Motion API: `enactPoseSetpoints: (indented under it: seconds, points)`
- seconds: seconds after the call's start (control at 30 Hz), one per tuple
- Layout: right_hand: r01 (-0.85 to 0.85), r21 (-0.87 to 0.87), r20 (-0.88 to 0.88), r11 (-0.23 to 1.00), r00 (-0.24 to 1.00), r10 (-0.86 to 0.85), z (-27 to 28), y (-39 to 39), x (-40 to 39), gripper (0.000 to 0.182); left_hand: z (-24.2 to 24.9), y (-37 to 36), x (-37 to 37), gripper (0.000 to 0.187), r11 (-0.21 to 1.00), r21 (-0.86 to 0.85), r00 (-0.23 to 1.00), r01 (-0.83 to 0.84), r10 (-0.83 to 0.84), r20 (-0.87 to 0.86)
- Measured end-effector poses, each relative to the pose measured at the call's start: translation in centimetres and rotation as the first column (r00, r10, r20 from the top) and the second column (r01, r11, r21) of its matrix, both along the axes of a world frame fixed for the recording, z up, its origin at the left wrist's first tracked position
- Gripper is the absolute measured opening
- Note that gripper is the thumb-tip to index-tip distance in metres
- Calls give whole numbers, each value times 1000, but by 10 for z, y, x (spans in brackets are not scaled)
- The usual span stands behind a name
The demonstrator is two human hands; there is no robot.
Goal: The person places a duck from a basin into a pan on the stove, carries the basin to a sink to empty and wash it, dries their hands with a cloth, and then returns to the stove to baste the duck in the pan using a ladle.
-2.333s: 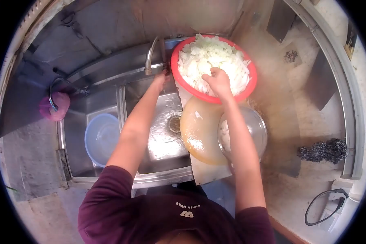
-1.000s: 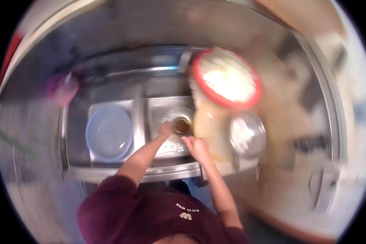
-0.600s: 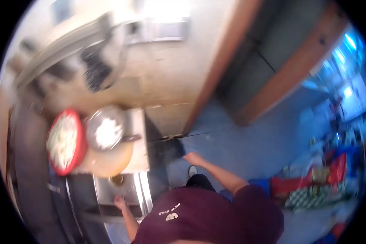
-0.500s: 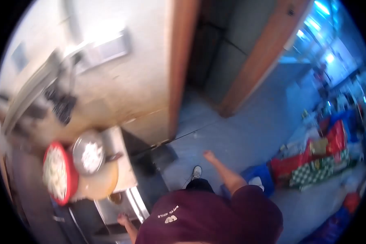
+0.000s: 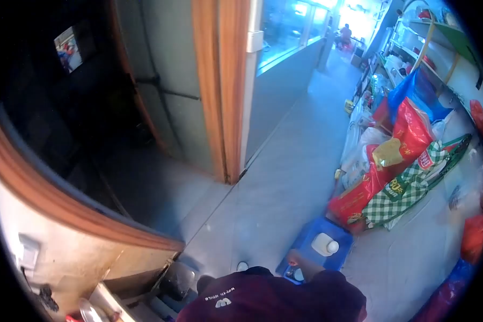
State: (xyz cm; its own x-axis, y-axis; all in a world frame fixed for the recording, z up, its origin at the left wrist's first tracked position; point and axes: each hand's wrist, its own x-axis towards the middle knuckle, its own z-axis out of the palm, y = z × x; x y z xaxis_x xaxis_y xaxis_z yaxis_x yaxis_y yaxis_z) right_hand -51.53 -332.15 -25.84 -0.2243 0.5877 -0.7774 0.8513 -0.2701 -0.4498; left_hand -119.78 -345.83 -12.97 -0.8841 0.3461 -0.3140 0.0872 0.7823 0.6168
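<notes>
My right hand (image 5: 293, 258) hangs low at my side and overlaps the edge of a blue plastic crate (image 5: 342, 252) on the floor. It looks small and dim here, and I cannot tell how its fingers are set. A white jug (image 5: 323, 245) with a round cap sits in the crate, just right of my hand. My left hand is out of sight, hidden beside my dark red shirt (image 5: 252, 298). The tip of one white shoe (image 5: 242, 266) shows on the grey floor below me.
Ahead runs a corridor floor (image 5: 290, 161), with a person (image 5: 345, 34) far down it. A wooden door frame (image 5: 220, 96) borders a dark doorway on the left. Along the right lie red bags (image 5: 413, 129), a green checked bag (image 5: 402, 196) and loaded shelves (image 5: 413, 51). A counter corner (image 5: 110, 300) stands lower left.
My view has swung right, toward the corridor. The counter with its bowls has slid to the lower left edge. My left hand has left the view; my right hand now overlaps the crate.
</notes>
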Motion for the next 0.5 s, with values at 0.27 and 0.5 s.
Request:
enactPoseSetpoints:
  seconds: [0.27,0.5]
  points:
    - [393,363,-134,845,919,-369,50,222,0,24,-34,172,85,16,823,-328,881,463,-389,268]
    - [731,329,-317,598,682,-659,162,342,94,26,-109,435,211,20,191,-297,319,935,-817,480]
